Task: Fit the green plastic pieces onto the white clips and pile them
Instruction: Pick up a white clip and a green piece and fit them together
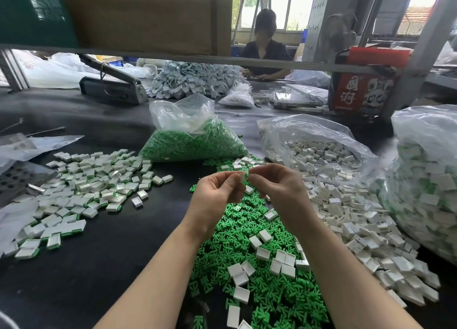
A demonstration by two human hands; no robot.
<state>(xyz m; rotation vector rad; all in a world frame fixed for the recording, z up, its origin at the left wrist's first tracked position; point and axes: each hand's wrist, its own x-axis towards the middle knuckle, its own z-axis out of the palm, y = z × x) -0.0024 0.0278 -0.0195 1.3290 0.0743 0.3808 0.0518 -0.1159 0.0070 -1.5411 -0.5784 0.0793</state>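
Starting on my left, the pile of finished white-and-green clips [81,195] waits on the black counter [153,217]. My left hand [217,195] pinches a small white plastic clip [242,177], and my right hand [277,187] pinches at it too. I cannot see any green piece there. I should line things up straight, then push gently. Loose green plastic pieces [249,232] lie below.

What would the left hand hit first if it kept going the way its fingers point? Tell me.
The left hand's fingers point toward the right hand, so it would most likely meet that hand's fingers first, just past the white clip pinched between them. Depth is uncertain.
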